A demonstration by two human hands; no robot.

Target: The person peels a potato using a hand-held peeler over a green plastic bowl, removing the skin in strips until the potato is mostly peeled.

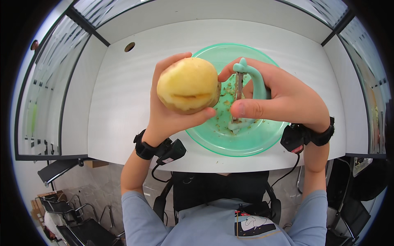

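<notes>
A large potato (188,84), mostly peeled to pale yellow, with brownish skin left at its right end and a dark groove across its face, rests in my left hand (166,113). My fingers wrap its far side and my thumb lies under it. Just right of the potato, my right hand (286,95) grips a mint-green Y-type peeler (260,83) with a metal blade, its frame between thumb and fingers. Blade and potato are apart. Beneath both hands sits a translucent green plastic basin (237,149) with scattered bits of peel in it.
The basin stands on a white desk (123,107) enclosed by low panels (215,12). A round cable hole (130,47) is at the back left. Black wrist devices with cables (170,152) are strapped to both wrists. Black chairs (89,230) stand beyond the desk.
</notes>
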